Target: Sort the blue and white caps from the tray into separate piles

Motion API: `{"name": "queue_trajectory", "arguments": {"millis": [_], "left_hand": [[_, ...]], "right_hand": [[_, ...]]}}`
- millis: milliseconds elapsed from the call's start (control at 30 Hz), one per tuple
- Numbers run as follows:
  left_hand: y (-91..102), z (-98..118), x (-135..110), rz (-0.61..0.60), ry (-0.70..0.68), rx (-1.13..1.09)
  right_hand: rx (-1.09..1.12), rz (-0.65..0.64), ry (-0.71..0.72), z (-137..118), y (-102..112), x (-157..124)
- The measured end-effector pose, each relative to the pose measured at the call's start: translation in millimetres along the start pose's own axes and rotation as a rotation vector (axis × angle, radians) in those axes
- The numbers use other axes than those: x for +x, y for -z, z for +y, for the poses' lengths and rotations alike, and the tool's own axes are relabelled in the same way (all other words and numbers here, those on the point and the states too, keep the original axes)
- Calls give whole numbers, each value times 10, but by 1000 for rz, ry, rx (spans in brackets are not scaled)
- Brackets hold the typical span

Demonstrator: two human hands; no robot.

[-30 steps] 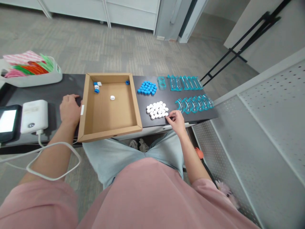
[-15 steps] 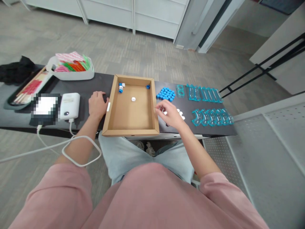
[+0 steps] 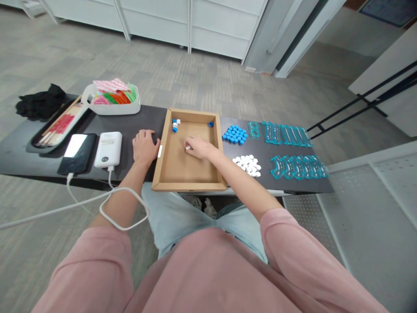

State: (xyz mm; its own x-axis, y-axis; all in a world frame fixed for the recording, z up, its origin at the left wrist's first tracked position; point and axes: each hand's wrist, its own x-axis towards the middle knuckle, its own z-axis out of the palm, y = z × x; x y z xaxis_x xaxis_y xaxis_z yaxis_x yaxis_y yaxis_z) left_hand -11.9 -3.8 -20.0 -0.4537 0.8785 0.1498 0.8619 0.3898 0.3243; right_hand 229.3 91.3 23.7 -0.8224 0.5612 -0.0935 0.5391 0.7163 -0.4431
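Observation:
In the head view, my right hand [image 3: 197, 147] reaches into a shallow cardboard box [image 3: 222, 174], its fingers closed on a small white hexagonal piece [image 3: 188, 148] just above the box floor. The hand hides part of the floor beneath it. My left hand [image 3: 145, 147] lies flat on the table beside the box's left wall, fingers apart and holding nothing. A small cluster of blue and white pieces [image 3: 175, 126] sits in the box's far left corner. One blue piece [image 3: 210, 124] is near the far right corner.
Right of the box are blue pieces [image 3: 235, 134], white hexagonal pieces [image 3: 249, 164] and rows of clear teal parts [image 3: 298, 167]. To the left lie a white power bank [image 3: 108, 150] with a cable, a phone [image 3: 77, 153], a tray of sticks [image 3: 58, 128] and a white basket [image 3: 114, 108].
My right hand has moved left from the box's right wall into its middle, covering where a lone white piece lay. My left hand stays put. The whole view has shifted slightly.

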Motion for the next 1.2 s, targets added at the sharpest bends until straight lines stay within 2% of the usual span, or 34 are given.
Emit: {"name": "queue_trajectory", "arguments": {"millis": [133, 233, 333, 433, 533, 667, 833, 967, 1067, 1200], "left_hand": [[16, 2, 3, -19, 1, 17], [37, 13, 4, -37, 6, 18], [38, 9, 7, -43, 2, 11], [26, -1, 11, -29, 3, 7], [28, -3, 15, -34, 11, 26], [58, -9, 25, -68, 4, 53], [81, -24, 39, -86, -2, 71], [80, -13, 34, -82, 5, 72], [83, 12, 18, -79, 13, 76], [93, 37, 2, -83, 21, 69]], "right_hand": [[165, 152, 41, 179, 196, -489], [175, 321, -43, 576, 511, -1058], [87, 442, -226, 1078, 829, -1693], [5, 373, -401, 1459, 999, -2223], [-50, 271, -507, 1620, 983, -2525], [-40, 182, -596, 1622, 835, -2617], [131, 116, -561, 1606, 731, -2633], [126, 193, -545, 1617, 755, -2706], [111, 271, -466, 1564, 806, -2695], [163, 347, -279, 1319, 833, -2376]]}}
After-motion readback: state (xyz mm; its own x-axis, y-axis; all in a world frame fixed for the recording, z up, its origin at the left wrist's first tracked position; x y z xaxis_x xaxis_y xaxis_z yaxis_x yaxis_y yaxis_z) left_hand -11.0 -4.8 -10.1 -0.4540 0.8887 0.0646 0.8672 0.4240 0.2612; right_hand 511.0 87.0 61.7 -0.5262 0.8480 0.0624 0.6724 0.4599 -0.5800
